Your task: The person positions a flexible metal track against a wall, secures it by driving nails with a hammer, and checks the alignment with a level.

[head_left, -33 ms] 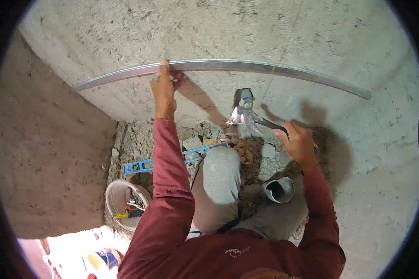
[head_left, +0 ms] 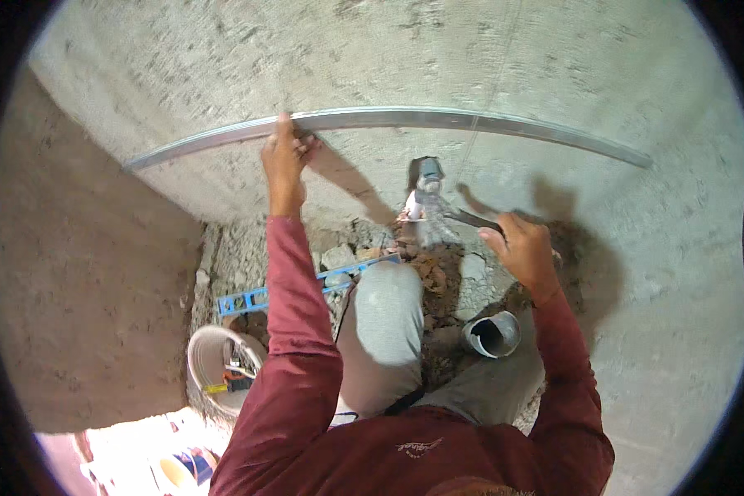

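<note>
A long metal straightedge (head_left: 388, 118) lies across the rough plastered wall, bowed by the lens. My left hand (head_left: 284, 175) grips it left of its middle, one finger extended over its face and the others curled below. My right hand (head_left: 522, 252) is closed around the dark handle of a hammer-like tool (head_left: 471, 218), whose pale, dusty head is smeared by motion. That head is beside a white pipe (head_left: 413, 207) at the wall's foot. Above it, a grey pipe fitting (head_left: 429, 171) sits in a hole cut into the wall.
A blue spirit level (head_left: 244, 302) lies on rubble left of my knee (head_left: 384, 314). A white bucket (head_left: 198, 351) at the lower left holds tools, including a tape measure (head_left: 230, 383). A short grey pipe piece (head_left: 507, 332) stands by my right leg. A brown wall (head_left: 91, 264) bounds the left side.
The whole view has shifted slightly. The hammer-like tool's head is more blurred by movement near the white pipe. My left hand keeps its place on the straightedge.
</note>
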`<control>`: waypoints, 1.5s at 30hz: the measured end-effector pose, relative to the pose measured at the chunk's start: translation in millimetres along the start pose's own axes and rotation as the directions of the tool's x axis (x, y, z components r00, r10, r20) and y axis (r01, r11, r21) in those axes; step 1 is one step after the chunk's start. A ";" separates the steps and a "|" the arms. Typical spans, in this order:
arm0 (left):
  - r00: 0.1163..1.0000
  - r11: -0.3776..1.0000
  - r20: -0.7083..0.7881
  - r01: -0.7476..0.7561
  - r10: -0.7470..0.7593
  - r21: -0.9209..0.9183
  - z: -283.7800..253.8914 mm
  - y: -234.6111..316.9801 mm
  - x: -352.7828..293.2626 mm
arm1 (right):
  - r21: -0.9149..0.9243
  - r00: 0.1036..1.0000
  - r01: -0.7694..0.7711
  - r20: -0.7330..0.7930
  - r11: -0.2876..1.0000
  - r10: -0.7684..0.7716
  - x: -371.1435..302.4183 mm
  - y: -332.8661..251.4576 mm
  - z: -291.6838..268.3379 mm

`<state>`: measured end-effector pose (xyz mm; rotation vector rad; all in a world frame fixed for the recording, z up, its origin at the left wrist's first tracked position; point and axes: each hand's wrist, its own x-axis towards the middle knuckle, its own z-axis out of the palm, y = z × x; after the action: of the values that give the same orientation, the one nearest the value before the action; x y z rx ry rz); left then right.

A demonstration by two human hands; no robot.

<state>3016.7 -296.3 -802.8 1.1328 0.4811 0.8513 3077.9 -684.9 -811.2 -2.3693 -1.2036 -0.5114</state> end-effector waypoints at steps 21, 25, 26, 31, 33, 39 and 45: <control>0.776 0.830 -0.627 0.393 -0.068 0.396 -322.7 -198.3 -229.7 | -0.574 0.413 -0.533 0.464 0.621 0.783 -233.4 147.5 -27.9; 0.564 0.766 -0.770 0.623 -0.299 0.158 -334.9 -204.2 -159.4 | -0.385 0.277 -0.774 0.508 0.503 0.816 -267.0 170.1 -13.8; 0.491 0.707 -0.864 0.652 -0.117 0.275 -340.5 -214.3 -152.4 | -0.328 0.262 -0.826 0.498 0.459 0.827 -272.5 168.8 -4.0; 0.447 0.656 -0.894 0.686 -0.040 0.314 -302.3 -211.9 -141.9 | -0.355 0.211 -0.856 0.421 0.375 0.882 -324.2 170.6 6.8; 0.367 0.668 -0.926 0.712 -0.088 0.218 -298.2 -214.3 -136.6 | -0.360 0.199 -0.863 0.402 0.354 0.894 -338.9 172.1 11.7; 0.461 0.810 -0.874 0.447 0.157 0.381 -347.6 -257.7 -151.1 | -0.354 0.197 -0.862 0.425 0.363 0.883 -350.1 171.8 38.8; 0.732 0.855 -0.514 -0.182 0.447 0.485 -269.0 -158.9 -126.7 | -0.371 0.196 -0.858 0.404 0.356 0.893 -363.4 182.2 34.8</control>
<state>2800.9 -266.2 -1060.1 1.3304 1.0648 1.5011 3030.5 -1003.8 -1061.2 -2.8202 0.2721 0.6117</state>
